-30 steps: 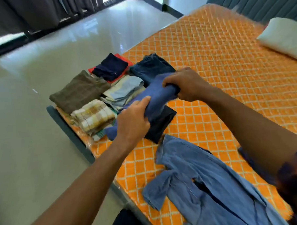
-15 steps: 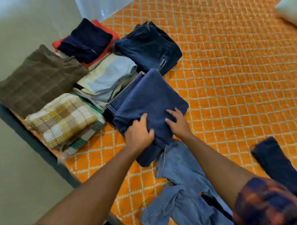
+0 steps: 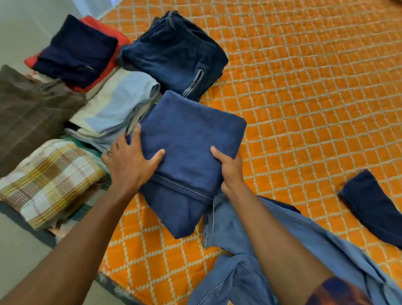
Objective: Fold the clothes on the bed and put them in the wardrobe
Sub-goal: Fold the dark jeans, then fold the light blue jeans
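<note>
A folded mid-blue terry-like cloth bundle (image 3: 188, 139), with a stitched seam across its near part, lies on the orange quilted bedspread with a cream diamond pattern (image 3: 308, 101), near the bed's left edge. It is held from both sides. The left grip (image 3: 131, 162) is laid against the bundle's left edge with the fingers spread and fairly straight, the thumb pressed flat on the top face; nothing is enclosed by it. The right grip (image 3: 228, 172) is clamped on the bundle's near right edge, the thumb on top and the fingers tucked out of sight beneath the cloth. The bundle thus lies between the two grips, most of it reaching away beyond them.

The bundle's near right corner is overlapped onto an unfolded light blue denim shirt (image 3: 235, 277), spread under the right forearm. A folded dark indigo denim garment (image 3: 175, 54) is touched by the far corner. Just beside the left edge a folded pale blue and cream garment (image 3: 117, 107) is seen. Farther left, a folded yellow and brown plaid cloth (image 3: 49, 179), a folded brown checked cloth (image 3: 21, 114), and a folded navy garment (image 3: 76, 54) stacked on a red one (image 3: 119, 44) are ranged. A loose navy piece (image 3: 377, 211) lies well apart at the right.
</note>
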